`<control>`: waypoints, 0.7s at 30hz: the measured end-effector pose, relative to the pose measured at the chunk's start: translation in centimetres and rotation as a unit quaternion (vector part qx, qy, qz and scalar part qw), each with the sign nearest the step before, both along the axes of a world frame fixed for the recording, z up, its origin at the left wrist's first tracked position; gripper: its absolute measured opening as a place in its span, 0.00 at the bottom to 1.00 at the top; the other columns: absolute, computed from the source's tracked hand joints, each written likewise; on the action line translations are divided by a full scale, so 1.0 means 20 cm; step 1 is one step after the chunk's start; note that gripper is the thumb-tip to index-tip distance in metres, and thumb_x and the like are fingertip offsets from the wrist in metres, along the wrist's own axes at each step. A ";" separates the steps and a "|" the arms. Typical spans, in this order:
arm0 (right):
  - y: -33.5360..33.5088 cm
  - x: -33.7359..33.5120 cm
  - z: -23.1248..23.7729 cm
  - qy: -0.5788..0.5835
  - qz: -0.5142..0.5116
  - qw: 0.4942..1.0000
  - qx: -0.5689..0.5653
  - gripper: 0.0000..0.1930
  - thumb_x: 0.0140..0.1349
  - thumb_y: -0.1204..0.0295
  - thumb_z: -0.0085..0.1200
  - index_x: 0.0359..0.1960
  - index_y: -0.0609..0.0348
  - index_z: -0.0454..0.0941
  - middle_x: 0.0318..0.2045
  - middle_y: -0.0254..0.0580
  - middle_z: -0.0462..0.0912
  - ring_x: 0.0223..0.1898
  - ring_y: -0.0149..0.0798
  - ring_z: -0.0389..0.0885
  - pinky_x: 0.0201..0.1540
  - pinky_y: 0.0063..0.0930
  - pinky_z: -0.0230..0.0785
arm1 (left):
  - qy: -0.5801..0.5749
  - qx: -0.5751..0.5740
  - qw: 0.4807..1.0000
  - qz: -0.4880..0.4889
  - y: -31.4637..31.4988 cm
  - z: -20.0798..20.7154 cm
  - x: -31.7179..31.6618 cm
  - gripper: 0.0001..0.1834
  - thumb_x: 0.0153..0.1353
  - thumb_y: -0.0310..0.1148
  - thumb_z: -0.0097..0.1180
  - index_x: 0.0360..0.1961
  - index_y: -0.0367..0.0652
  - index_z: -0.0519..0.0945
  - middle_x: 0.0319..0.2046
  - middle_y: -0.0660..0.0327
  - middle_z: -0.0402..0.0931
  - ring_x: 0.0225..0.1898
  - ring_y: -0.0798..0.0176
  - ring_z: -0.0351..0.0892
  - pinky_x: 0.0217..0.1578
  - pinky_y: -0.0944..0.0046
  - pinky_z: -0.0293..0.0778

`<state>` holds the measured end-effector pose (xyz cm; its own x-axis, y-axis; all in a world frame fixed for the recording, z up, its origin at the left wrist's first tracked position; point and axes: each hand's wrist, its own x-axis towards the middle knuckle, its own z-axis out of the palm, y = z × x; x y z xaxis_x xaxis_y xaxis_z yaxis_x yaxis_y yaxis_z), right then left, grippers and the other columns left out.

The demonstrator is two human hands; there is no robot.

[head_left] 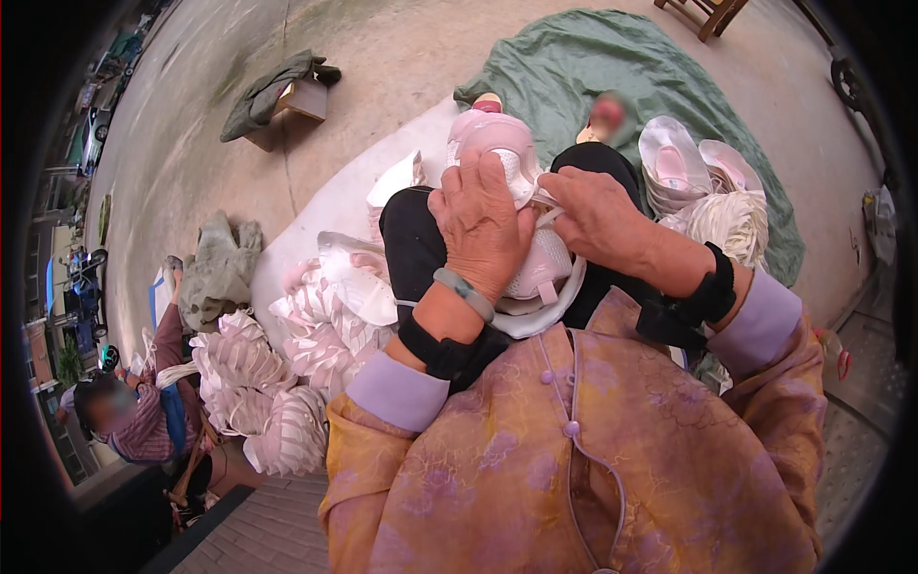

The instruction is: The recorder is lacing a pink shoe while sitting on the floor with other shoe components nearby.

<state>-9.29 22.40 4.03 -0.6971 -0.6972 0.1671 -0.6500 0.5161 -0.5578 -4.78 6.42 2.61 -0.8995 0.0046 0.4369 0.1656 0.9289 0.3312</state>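
A pink and white shoe upper (537,271) lies across my lap between my knees, its pale tongue and white rim facing me. My left hand (486,230) rests over its middle, fingers bent and gripping the upper. Close beside it, my right hand (604,218) pinches a white shoelace (549,217) at the upper's lacing edge. The fingertips of both hands are partly hidden. To the right, a bundle of white laces (732,230) sits against several pale shoe uppers (672,163). Stacked pink and white uppers (330,340) lie by my left side.
A green sheet (593,53) and a white sheet (316,215) cover the ground ahead. More tied uppers (258,383) are heaped at left beside a grey-green cloth (220,268). A box (301,99) draped with a garment stands farther off. Another person (143,416) sits at far left.
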 end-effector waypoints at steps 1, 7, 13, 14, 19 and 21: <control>0.01 -0.01 -0.01 0.000 0.004 1.000 -0.001 0.17 0.44 0.77 0.49 0.39 0.63 0.71 0.29 0.51 0.73 0.34 0.56 0.73 0.36 0.45 0.66 | -0.001 0.001 1.000 -0.002 0.01 0.01 0.00 0.29 0.44 0.39 0.61 0.48 0.39 0.68 0.46 0.50 0.67 0.44 0.49 0.68 0.36 0.50 0.63; -0.01 -0.05 -0.01 -0.027 0.024 0.999 0.041 0.12 0.45 0.78 0.48 0.35 0.63 0.74 0.28 0.51 0.74 0.34 0.55 0.74 0.37 0.44 0.67 | 0.008 -0.167 0.974 -0.156 0.00 -0.01 0.00 0.02 0.49 0.30 0.51 0.23 0.44 0.73 0.20 0.61 0.68 0.24 0.60 0.73 0.22 0.62 0.66; -0.01 -0.13 -0.03 -0.043 0.039 0.997 0.048 0.10 0.48 0.77 0.47 0.33 0.64 0.73 0.28 0.51 0.74 0.35 0.55 0.74 0.39 0.43 0.66 | -0.029 -0.210 0.968 -0.136 0.03 -0.03 -0.05 0.01 0.50 0.28 0.50 0.24 0.43 0.73 0.20 0.59 0.70 0.21 0.59 0.76 0.19 0.60 0.71; -0.02 -0.15 -0.04 -0.043 0.038 0.997 0.048 0.10 0.48 0.77 0.47 0.33 0.64 0.73 0.28 0.51 0.74 0.35 0.55 0.74 0.39 0.43 0.66 | -0.028 -0.211 0.968 -0.137 0.03 -0.03 -0.07 0.01 0.50 0.28 0.50 0.24 0.43 0.73 0.20 0.59 0.70 0.21 0.59 0.76 0.19 0.60 0.71; -0.08 -0.24 -0.06 -0.040 0.044 0.998 -0.024 0.09 0.48 0.74 0.44 0.28 0.63 0.75 0.29 0.57 0.77 0.37 0.59 0.75 0.40 0.47 0.67 | -0.034 -0.247 0.963 -0.101 -0.01 -0.05 -0.18 0.02 0.51 0.28 0.50 0.23 0.43 0.74 0.20 0.58 0.71 0.22 0.57 0.77 0.20 0.59 0.70; -0.09 -0.30 -0.08 -0.090 0.088 0.992 -0.007 0.14 0.47 0.76 0.45 0.37 0.66 0.75 0.33 0.53 0.77 0.38 0.55 0.75 0.42 0.38 0.68 | -0.038 -0.249 0.962 -0.107 -0.03 -0.05 -0.18 0.03 0.51 0.28 0.50 0.24 0.42 0.75 0.19 0.57 0.71 0.22 0.57 0.78 0.20 0.59 0.71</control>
<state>-15.29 20.66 2.52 -0.5838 -0.8096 0.0610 -0.6186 0.3949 -0.6793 -8.39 5.72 1.59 -0.8843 0.3844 0.2650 0.3633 0.9230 -0.1266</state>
